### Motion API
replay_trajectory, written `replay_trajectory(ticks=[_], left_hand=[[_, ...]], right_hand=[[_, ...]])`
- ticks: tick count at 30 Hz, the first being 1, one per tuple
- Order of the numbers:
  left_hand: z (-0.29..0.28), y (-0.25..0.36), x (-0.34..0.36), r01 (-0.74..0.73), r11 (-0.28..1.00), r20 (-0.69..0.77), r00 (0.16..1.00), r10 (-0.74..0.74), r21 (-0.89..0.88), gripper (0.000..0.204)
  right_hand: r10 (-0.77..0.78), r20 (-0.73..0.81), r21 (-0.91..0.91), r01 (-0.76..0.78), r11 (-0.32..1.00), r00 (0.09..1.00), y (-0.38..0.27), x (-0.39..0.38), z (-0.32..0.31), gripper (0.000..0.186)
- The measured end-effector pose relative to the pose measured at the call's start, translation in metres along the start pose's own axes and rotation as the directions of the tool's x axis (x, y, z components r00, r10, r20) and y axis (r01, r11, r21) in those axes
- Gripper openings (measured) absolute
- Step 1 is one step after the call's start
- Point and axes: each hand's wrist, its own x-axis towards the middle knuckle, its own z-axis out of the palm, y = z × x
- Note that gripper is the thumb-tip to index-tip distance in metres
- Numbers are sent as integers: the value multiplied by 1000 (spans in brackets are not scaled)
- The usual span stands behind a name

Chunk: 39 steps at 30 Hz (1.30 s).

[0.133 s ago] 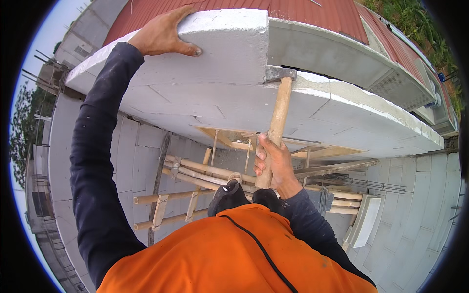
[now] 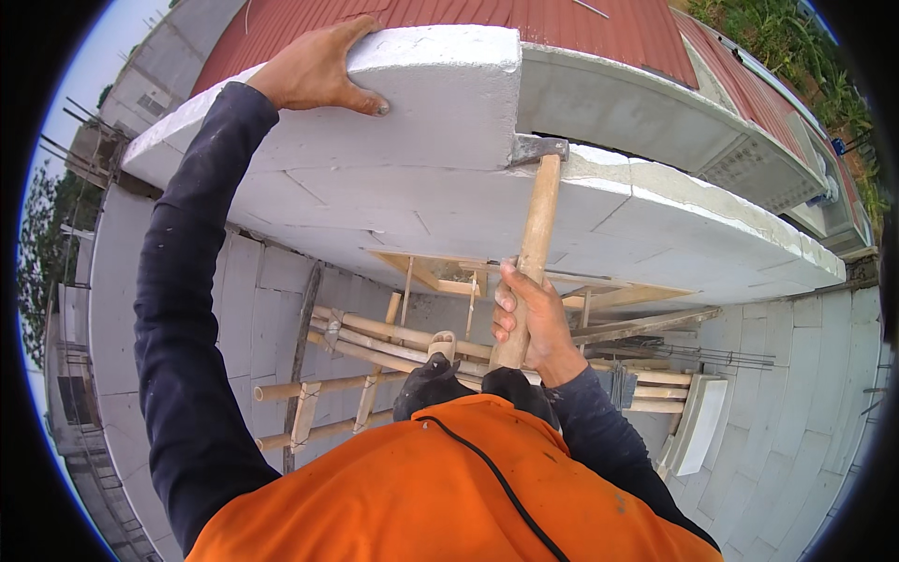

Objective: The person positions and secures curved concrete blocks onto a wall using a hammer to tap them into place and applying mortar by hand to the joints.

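My left hand (image 2: 318,73) clasps the top edge of a white lightweight concrete block (image 2: 440,103), thumb on its near face and fingers over the top, partly hidden. The block sits on the upper course of the block wall (image 2: 412,201). My right hand (image 2: 534,318) is closed round the wooden handle of a hammer (image 2: 536,234), which stands nearly upright in front of the wall. Its grey metal head is at the block's right end, just above the lower course, and seems to touch it. Grey mortar (image 2: 609,169) lies along the wall top to the right.
Below me are bamboo poles (image 2: 318,384) lashed as scaffolding, and a wooden frame (image 2: 431,272) in the wall. A white block piece (image 2: 700,426) leans at the right. Beyond the wall are a red corrugated roof (image 2: 599,33) and a grey concrete ledge (image 2: 637,103).
The view has shifted slightly, so the block and hammer head appear a little lower. Both hands keep their holds, and the hammer head stays at the block's end.
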Motion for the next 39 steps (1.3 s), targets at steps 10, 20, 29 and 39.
replay_trajectory(ticks=[10,20,29,39], left_hand=[[12,-6,-17,-84,996,-81,993,86,30,115],[-22,-141,-81,71,997,157,985,-72,13,127],[-28,-226,-126,161,986,34,986,-163,47,117],[-115,-196,-113,235,972,69,969,-237,30,141]], right_hand=[[-365,-162,-572,214,792,917,26,14,-12,25],[-830,227,-688,688,233,509,-86,121,43,96],[-728,277,-691,657,303,627,-107,128,77,91],[-825,358,-708,703,67,438,-183,52,104,89]])
